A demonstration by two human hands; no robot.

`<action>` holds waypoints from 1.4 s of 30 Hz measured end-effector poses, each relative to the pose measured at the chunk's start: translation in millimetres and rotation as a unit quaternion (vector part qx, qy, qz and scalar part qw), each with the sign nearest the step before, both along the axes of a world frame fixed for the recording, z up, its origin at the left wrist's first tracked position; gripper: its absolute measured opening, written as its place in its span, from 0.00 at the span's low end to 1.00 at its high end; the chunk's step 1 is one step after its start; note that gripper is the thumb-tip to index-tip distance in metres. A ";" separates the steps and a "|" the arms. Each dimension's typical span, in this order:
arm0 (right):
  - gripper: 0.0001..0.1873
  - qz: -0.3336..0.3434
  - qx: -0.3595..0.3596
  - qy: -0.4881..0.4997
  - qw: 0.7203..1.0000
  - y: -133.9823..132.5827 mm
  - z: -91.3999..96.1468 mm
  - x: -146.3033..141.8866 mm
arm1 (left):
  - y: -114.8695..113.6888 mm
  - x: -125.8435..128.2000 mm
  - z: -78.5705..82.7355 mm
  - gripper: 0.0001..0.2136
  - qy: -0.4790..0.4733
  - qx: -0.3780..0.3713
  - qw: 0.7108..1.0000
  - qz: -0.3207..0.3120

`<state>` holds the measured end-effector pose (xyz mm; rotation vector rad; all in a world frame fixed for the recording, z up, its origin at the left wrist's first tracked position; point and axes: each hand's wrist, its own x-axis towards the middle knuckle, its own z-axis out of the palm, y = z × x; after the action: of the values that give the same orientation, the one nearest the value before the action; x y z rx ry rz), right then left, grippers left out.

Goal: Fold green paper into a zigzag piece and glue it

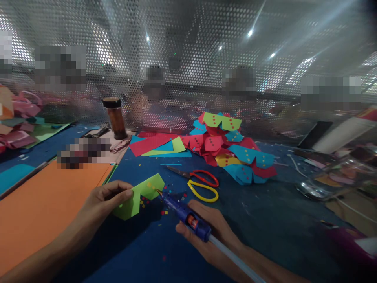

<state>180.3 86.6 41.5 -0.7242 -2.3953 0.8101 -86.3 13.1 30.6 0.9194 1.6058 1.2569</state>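
My left hand [104, 200] pinches a folded green paper piece [141, 194] with small coloured dots stuck on it, just above the blue table top [265, 220]. My right hand [210, 230] is wrapped round a blue glue gun [184, 214] with a glue stick trailing out behind. The gun's tip touches the right edge of the green piece. Tiny paper bits lie scattered around the tip.
Scissors [200, 182] with red and yellow handles lie just beyond the gun. A pile of folded coloured paper pieces [232, 151] sits further back. An orange sheet [44, 200] lies at left, a dark-capped jar [115, 118] behind it. A perforated metal screen [188, 59] closes off the back.
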 end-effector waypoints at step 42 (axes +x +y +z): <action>0.11 -0.086 -0.219 0.132 0.963 1.0 -7.0 -12.1 | -18.5 33.9 6.7 0.13 0.051 0.045 0.987 -0.145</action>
<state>168.2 87.6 34.5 -0.9119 -1.9043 1.2917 -52.4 -5.3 37.3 1.2443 1.4389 1.0998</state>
